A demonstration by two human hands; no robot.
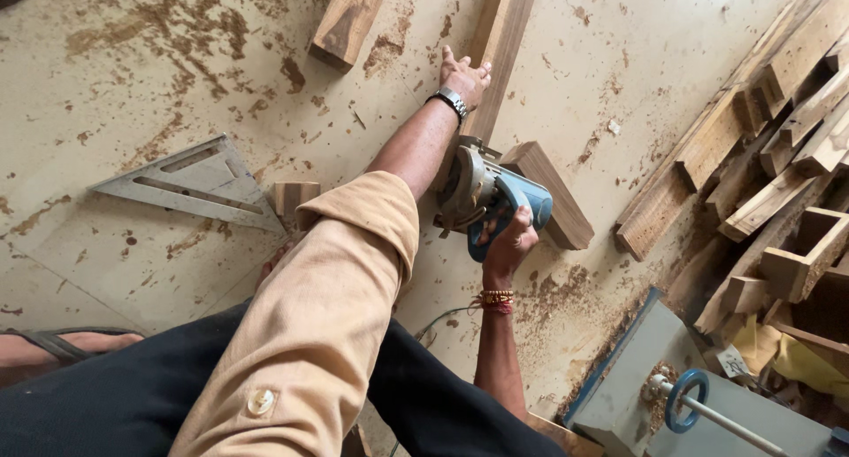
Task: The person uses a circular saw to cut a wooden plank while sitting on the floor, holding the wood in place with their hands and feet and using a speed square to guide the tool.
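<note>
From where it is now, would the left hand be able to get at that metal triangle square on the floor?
Probably yes, but not right now. The left hand is pressing flat on the long wooden beam, while the speed square lies apart on bare floor with nothing over it. Lifting off the beam would free it.

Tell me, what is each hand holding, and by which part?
The right hand grips the blue circular saw by its rear handle. The left hand grasps nothing; it presses flat on the long wooden beam, steadying it.
</note>
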